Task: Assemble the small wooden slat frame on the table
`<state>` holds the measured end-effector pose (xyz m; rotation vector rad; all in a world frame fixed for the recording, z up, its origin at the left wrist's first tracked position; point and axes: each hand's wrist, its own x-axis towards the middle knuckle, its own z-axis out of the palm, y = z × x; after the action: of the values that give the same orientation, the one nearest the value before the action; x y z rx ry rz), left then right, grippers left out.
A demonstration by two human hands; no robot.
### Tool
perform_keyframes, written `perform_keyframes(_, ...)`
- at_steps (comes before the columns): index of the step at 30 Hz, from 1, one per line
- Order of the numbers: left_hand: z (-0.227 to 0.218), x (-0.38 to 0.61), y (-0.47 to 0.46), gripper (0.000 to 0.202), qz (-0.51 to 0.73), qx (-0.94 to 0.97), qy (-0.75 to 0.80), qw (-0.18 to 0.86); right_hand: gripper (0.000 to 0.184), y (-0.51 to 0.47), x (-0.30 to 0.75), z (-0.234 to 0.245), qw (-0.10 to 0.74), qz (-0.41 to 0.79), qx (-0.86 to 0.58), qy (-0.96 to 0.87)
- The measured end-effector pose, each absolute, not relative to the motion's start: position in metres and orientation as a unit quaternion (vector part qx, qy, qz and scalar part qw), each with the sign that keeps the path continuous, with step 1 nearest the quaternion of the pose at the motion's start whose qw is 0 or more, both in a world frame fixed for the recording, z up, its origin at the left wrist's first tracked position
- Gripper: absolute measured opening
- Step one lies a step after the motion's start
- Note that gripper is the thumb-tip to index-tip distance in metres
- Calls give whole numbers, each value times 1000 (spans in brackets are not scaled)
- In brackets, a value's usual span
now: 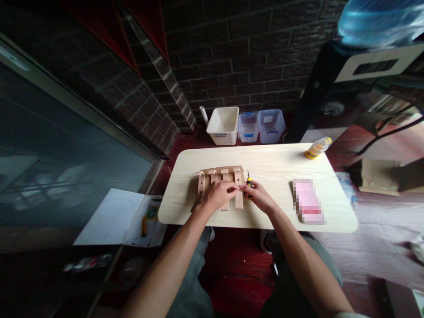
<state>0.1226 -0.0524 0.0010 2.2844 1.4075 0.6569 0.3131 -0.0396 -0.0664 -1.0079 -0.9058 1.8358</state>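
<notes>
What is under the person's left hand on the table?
Under the left hand lies a wooden rack of several parallel slats, flat on the table. The hand covers the middle slats' lower parts, so what its fingers touch cannot be seen; the right hand holds a screwdriver.

1. the wooden rack (220,170) lies on the worktop (281,165), left of its middle and towards the near edge.
2. the left hand (217,194) rests on the rack's near part; the right hand (260,197) is just right of it, fingertips meeting.
3. the screwdriver (248,181) stands upright in the right hand, just right of the rack.
4. a flat item (308,201) lies on the worktop, well right of the hands.
5. a bottle (318,147) lies on its side at the far right edge.
6. a row of bins (248,126) sits on the floor behind the worktop, with a tube (204,115) at its left.
7. an open case (112,216) lies on the floor, left of the worktop.
</notes>
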Motion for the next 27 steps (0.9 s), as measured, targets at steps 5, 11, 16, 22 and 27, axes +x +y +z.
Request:
perform_keyframes(5, -1, 122, -50, 13, 233, 816, 495, 187, 38, -39, 312, -66, 417, 728, -406, -363)
perform_keyframes(11, 0, 122, -49, 13, 219, 827, 487, 179, 42, -40, 311, -65, 420, 730, -404, -358)
perform_keyframes(16, -2, 122, -49, 13, 205, 825, 494, 183, 41, -41, 312, -65, 418, 728, -406, -360)
perform_keyframes(22, -2, 124, -50, 14, 201, 821, 501, 186, 42, -40, 312, -68, 415, 728, -406, -366)
perform_keyframes(27, -1, 125, -50, 15, 194, 827, 494, 188, 41, -39, 311, -74, 422, 732, -396, -361)
